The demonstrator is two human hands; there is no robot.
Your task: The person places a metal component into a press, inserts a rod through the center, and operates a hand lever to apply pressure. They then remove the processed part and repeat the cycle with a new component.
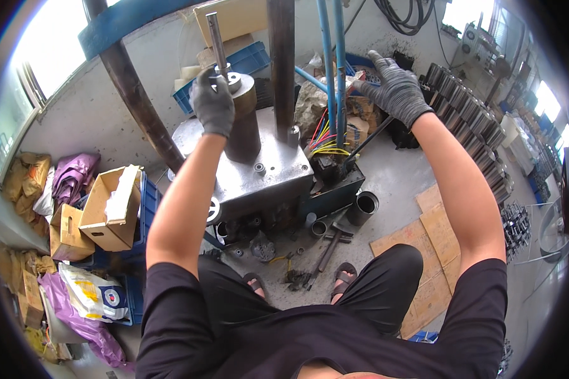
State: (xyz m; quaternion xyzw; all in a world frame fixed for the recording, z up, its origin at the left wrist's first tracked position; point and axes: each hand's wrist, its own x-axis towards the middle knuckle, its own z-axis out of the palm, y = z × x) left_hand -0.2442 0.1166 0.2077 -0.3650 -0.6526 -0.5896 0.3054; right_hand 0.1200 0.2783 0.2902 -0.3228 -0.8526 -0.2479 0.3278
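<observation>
My left hand (212,106), in a grey glove, is at the left side of the round flanged top (244,86) of a dark upright cylinder (243,129). Its fingers curl inward, with a small shiny bit between them that I cannot make out. A metal rod (216,39) stands up from the flange, just beyond these fingertips. My right hand (393,91), gloved alike, is raised to the right of two blue pipes (340,76). Its fingers are spread and hold nothing. Below it a black lever (371,136) slants up from the machine's side.
Dark steel columns (283,69) flank the cylinder on the metal machine bed (275,148). A hammer (327,249) and metal sleeves (363,207) lie on the floor between my feet and the machine. Cartons (112,208) stand left; stacked metal cylinders (464,117) and flat cardboard (433,252) are right.
</observation>
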